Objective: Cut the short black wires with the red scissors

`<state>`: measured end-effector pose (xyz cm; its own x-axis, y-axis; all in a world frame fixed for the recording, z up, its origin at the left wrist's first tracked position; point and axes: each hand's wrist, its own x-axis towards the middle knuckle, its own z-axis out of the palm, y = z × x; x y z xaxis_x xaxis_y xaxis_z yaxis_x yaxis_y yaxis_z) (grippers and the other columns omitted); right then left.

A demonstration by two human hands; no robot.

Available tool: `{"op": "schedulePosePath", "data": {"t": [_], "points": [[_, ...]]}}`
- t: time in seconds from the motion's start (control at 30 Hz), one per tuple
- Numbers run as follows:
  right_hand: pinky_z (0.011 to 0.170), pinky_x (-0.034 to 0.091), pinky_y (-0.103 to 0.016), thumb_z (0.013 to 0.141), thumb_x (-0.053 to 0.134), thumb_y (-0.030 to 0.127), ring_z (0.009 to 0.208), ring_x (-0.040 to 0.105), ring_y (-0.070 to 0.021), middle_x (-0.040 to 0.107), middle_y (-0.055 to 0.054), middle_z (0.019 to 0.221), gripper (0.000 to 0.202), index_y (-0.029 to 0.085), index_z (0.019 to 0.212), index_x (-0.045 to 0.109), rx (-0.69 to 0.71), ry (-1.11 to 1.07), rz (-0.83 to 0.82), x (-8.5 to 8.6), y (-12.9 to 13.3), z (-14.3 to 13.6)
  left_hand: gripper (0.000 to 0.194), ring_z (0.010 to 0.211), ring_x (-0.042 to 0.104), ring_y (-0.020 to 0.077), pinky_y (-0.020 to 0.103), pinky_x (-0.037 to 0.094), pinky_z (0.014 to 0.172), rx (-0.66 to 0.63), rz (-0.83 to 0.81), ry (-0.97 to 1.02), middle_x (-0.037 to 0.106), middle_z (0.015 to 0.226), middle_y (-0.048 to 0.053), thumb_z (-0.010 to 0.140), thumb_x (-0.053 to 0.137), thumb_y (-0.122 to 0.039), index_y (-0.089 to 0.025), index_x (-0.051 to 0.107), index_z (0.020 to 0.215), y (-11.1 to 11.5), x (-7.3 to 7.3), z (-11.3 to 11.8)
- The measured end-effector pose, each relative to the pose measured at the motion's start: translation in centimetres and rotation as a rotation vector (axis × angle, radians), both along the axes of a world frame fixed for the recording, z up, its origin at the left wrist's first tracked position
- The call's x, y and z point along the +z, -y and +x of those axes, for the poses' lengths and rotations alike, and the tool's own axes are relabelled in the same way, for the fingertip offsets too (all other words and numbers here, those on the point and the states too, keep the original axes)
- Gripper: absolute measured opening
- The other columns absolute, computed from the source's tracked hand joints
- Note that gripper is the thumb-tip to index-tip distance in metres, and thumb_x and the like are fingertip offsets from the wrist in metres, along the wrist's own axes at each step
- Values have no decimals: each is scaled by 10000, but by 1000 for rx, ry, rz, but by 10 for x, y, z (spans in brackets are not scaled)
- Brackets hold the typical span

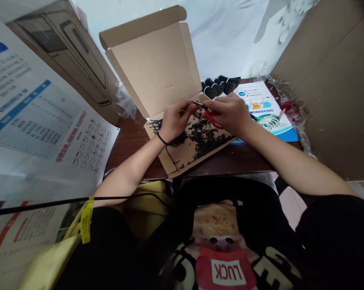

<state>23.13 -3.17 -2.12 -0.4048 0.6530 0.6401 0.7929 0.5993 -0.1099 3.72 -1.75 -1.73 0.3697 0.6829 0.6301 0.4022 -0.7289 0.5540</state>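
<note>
Reference item: the open cardboard box (158, 72), its lid raised at the rear. All positions are given from this box.

Far left of the box: a printed sheet (61, 129) with a blue band and rows of small circles. Behind the sheet and left of the box: a large carton (75, 52) bearing a line drawing. A black cord (49, 204) runs in front of the box, at its left. Just left of the lid: clear plastic (124, 100), resting on the dark brown table (126, 137) that carries the box.

At the left side of the box tray: thin black pieces (153, 126), some with shiny ends. My left hand (173, 121) is over this side, fingers curled, thumb near the forefinger; I cannot tell whether a thin piece is pinched there. A black band (162, 139) encircles my left wrist. Inside the tray, centre to right: loose black scraps (204, 141), spread over the cardboard.

Above the right part of the tray: red-handled scissors (212, 119), gripped in my right hand (232, 114), fingers wrapped round the handles. The dark blades point left, close to my left fingertips; their opening is too small to read.

Behind the box, at its right: bundles of black strands (220, 86) with white ties. Right of the box: a printed booklet (260, 90), with pale loops (269, 121) on it. Farthest right of the box: a brown cardboard panel (329, 92).
</note>
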Motion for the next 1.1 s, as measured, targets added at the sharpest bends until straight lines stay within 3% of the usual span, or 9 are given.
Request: {"op": "schedulePosePath", "data": {"t": [0.23,0.6,1.1], "points": [[627,338,-291,861,475,400,673,569,-151,659,-11,735,291,252,1017,672,-104,-62,-30,2,2,2,345,733,648,99,224,499,686,-2,-30,-1,705,752,26,935,438,-439,-183,655,855,-3,1,0],[624,361,-297,833,502,390,650,553,-152,646,-21,727,297,240,1030,667,-63,-98,-31,3,5,-1,320,696,654,102,234,502,680,21,-61,40,700,730,21,924,448,-456,-193,622,976,-4,-1,0],[614,362,-284,837,511,391,651,555,-135,662,-22,748,296,234,1018,685,-30,-86,-5,2,4,-2,272,706,645,100,219,493,631,35,-32,41,703,755,27,927,467,-410,-189,622,892,-1,2,0]]}}
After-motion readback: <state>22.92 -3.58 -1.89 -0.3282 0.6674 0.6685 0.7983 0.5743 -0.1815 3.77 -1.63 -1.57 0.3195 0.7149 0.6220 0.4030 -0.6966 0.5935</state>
